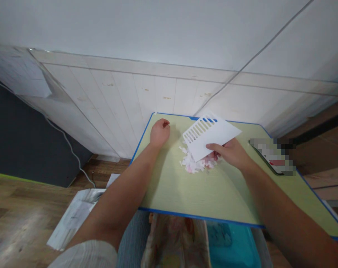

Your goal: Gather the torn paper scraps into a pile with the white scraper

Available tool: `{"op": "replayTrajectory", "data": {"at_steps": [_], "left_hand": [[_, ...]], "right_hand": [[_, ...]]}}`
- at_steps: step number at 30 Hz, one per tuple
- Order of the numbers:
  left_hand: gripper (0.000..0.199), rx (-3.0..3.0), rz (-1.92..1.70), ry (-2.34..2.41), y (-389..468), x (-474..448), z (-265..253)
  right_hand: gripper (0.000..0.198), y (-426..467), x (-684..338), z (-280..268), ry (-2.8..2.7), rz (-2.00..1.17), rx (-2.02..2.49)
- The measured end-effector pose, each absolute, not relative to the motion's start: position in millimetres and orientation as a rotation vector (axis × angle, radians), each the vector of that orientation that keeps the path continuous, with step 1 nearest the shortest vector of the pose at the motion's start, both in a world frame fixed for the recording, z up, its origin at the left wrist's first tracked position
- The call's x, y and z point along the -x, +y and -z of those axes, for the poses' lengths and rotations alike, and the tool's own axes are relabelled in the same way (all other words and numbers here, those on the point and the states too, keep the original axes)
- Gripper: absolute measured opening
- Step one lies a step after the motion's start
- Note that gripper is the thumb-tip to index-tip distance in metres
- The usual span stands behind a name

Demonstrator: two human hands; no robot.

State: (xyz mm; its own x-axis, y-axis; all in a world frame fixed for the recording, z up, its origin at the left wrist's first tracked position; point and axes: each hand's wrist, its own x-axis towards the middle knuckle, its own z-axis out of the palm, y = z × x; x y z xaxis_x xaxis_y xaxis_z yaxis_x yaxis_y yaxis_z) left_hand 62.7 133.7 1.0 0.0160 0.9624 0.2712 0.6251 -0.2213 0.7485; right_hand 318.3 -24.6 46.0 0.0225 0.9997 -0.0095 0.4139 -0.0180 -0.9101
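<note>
My right hand (232, 154) grips a white plastic scraper (210, 136) with comb-like slots along one side, held tilted over a small heap of white and pink paper scraps (194, 163). The heap lies near the middle of a pale green table top with a blue edge (185, 193). My left hand (159, 132) rests as a closed fist on the table's far left part, a short way left of the scraps, holding nothing that I can see.
A blurred flat item (273, 158) lies on the table's right side. White wall panels and a thin cable (241, 67) stand behind the table. Papers (76, 212) lie on the wooden floor at left. A teal bin and a plastic bag (180, 242) sit under the table's near edge.
</note>
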Motion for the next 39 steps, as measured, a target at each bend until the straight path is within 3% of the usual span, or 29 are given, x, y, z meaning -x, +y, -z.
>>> {"op": "replayTrajectory", "data": {"at_steps": [3, 8, 13, 19, 39], "left_hand": [[0.027, -1.884, -1.067, 1.627, 132, -63, -1], [0.026, -1.89, -1.052, 1.636, 131, -65, -2], [0.027, -1.9, -1.083, 1.63, 132, -66, -2], [0.025, -1.918, -1.076, 1.634, 134, -66, 0], [0.019, -1.901, -1.137, 1.605, 137, -66, 1]], "right_hand": [[0.031, -29, -325, -46, -1.57, -1.019, 1.505], [0.033, -30, -331, -43, -1.414, -0.691, 1.546], [0.039, -31, -323, -40, -1.457, -0.712, 1.528], [0.032, -28, -339, -37, -1.378, -0.518, 1.66], [0.026, -38, -353, -56, -1.456, -0.731, 1.569]]}}
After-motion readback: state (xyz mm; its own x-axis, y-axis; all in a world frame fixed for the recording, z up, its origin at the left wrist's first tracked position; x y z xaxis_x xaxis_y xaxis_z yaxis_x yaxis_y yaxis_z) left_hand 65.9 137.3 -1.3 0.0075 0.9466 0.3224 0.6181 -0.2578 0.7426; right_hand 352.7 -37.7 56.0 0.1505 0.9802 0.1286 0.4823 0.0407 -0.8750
